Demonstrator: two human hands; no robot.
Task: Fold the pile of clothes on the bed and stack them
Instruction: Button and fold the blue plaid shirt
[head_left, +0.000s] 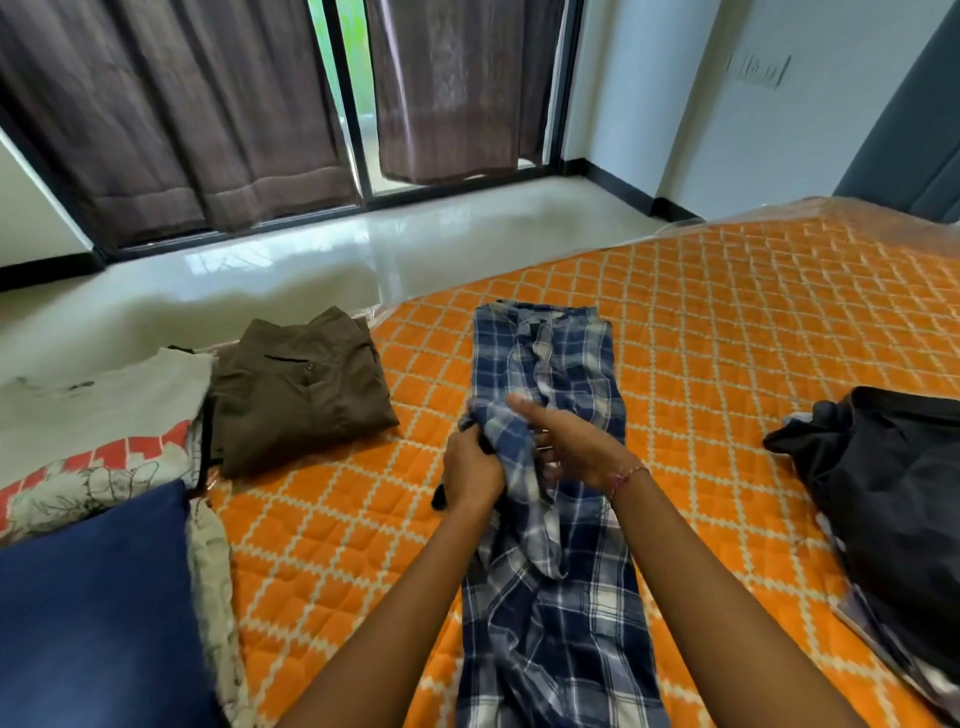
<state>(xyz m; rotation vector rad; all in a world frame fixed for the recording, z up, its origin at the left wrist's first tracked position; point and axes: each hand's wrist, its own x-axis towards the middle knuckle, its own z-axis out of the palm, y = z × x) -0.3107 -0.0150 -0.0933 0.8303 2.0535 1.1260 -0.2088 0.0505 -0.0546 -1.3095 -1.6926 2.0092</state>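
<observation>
A blue and white plaid shirt (571, 364) lies lengthwise down the middle of the orange quilted bed (727, 332). My left hand (475, 470) grips a bunched sleeve of the shirt, lifted off the rest of the cloth. My right hand (563, 441) touches the same bunch from the right with the thumb up; its fingers are partly hidden behind the cloth. A folded brown garment (296, 389) lies at the bed's left edge. To its left lies a folded white printed shirt (98, 415). A loose dark pile of clothes (893, 499) sits at the right.
A dark blue cushion or folded cloth (93, 613) fills the near left corner. Beyond the bed's far edge is a shiny pale floor (311, 270), then brown curtains (208, 104) over a glass door. A grey headboard (914, 130) rises at the far right.
</observation>
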